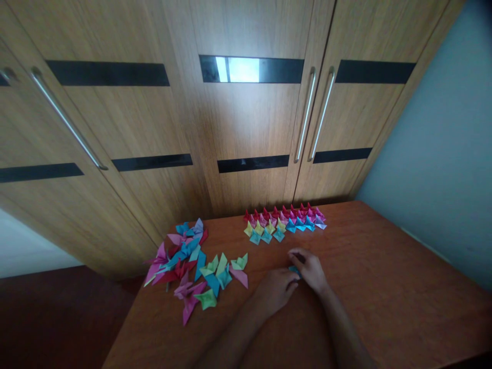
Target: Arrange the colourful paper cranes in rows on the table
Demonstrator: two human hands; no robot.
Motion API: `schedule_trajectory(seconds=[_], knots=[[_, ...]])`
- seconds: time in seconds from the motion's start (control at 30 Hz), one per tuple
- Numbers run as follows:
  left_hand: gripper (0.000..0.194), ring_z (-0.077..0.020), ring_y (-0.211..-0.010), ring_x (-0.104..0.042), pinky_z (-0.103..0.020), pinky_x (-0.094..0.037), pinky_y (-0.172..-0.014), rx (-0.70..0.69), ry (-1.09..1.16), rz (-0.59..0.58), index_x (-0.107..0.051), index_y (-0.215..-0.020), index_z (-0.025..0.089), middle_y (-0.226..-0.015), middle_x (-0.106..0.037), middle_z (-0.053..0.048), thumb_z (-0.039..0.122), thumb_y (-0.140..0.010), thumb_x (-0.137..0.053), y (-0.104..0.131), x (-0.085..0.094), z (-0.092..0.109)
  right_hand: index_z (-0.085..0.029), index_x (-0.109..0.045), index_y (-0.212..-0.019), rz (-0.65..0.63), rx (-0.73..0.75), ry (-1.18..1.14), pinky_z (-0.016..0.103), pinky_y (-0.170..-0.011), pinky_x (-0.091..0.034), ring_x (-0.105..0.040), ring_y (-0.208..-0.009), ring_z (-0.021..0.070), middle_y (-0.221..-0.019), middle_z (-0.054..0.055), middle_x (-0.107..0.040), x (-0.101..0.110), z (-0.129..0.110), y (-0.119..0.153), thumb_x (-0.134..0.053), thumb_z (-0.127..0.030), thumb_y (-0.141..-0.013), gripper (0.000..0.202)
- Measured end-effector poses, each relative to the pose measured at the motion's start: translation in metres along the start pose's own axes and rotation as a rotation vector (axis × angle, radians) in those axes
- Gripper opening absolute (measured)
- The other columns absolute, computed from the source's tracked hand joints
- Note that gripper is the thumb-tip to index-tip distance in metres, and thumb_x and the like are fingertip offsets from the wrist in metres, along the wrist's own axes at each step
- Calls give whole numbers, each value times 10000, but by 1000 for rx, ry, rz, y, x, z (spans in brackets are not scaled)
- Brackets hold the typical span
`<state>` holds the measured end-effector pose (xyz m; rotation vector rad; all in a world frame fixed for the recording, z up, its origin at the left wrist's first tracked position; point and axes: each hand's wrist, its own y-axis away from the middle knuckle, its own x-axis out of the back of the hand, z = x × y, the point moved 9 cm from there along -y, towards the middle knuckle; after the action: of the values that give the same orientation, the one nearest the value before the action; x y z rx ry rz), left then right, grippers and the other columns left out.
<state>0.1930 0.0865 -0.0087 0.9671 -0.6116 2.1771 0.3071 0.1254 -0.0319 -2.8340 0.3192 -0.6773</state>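
Note:
A small blue folded paper piece [295, 271] shows between my two hands, low over the table. My left hand [277, 289] has its fingers closed on the piece's left side. On the other side my right hand [310, 269] pinches it, fingers bent. Much of the piece is hidden by the fingers. Beyond the hands, rows of small folded paper pieces [284, 220] stand in red, pink, yellow, blue and teal. To the left lies a loose heap of folded paper pieces [188, 251] in many colours, with a green piece [207, 299] at its near side.
The brown wooden table [392, 277] reaches back to a wooden wardrobe [246, 118] with long metal handles [305, 115]. A pale blue wall [434, 169] stands at the right. Dark floor [57, 318] shows past the table's left edge.

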Motion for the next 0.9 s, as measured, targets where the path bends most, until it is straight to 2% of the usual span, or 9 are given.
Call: schedule_trajectory(seconds=[0.1,0.17,0.27,0.33,0.4,0.53,0.63,0.9], knots=[[159,-156,-834,-622,-226,-436,-741,13,6,-10,-639,-941,206,-903,-677,-14,201,-866,-499,-1,0,-4,-204,-699,-846,-10,-4,-30,319,-757,-503,-649,-808,218,-864,55,-712,-2,0,0,-558,-422,-785,267],[151,-145,-802,-625,-211,-431,-713,-6,-21,-7,-645,-903,205,-869,-681,-5,197,-867,-499,-3,3,-3,-201,-698,-877,33,-10,-51,322,-775,-498,-646,-838,222,-901,62,-710,2,3,-1,-556,-433,-784,287],[138,-133,-781,-620,-200,-428,-700,-20,-107,42,-654,-880,206,-853,-681,-1,200,-864,-517,-14,11,-2,-180,-682,-934,189,-66,-63,328,-794,-489,-637,-883,234,-964,87,-701,20,15,-1,-526,-471,-793,359],[140,-136,-796,-611,-208,-430,-711,-9,-154,81,-659,-888,209,-870,-674,-9,206,-867,-520,-26,18,-3,-161,-669,-948,309,-129,-45,332,-778,-486,-637,-861,239,-960,101,-699,34,27,1,-487,-498,-804,409],[161,-151,-830,-600,-231,-430,-737,8,-187,108,-664,-896,210,-895,-662,-24,221,-879,-504,-42,23,-6,-151,-658,-950,372,-175,-27,331,-753,-484,-637,-821,237,-941,104,-699,43,35,4,-453,-508,-816,433],[202,-182,-900,-574,-281,-426,-793,47,-264,156,-669,-909,214,-947,-631,-50,265,-899,-474,-73,30,-11,-165,-655,-938,327,-181,29,322,-750,-477,-638,-822,236,-928,92,-701,40,35,3,-444,-492,-818,407],[212,-193,-912,-566,-292,-434,-785,88,-314,166,-674,-881,212,-942,-617,-62,260,-897,-468,-88,30,-18,-183,-666,-925,283,-169,94,314,-758,-474,-646,-827,232,-911,81,-709,35,30,2,-439,-476,-821,385],[219,-203,-912,-576,-320,-457,-786,186,-390,130,-670,-895,211,-953,-617,-78,231,-891,-452,-100,24,-31,-202,-666,-901,271,-148,147,299,-769,-485,-661,-813,217,-891,58,-713,32,27,2,-439,-456,-815,352]])
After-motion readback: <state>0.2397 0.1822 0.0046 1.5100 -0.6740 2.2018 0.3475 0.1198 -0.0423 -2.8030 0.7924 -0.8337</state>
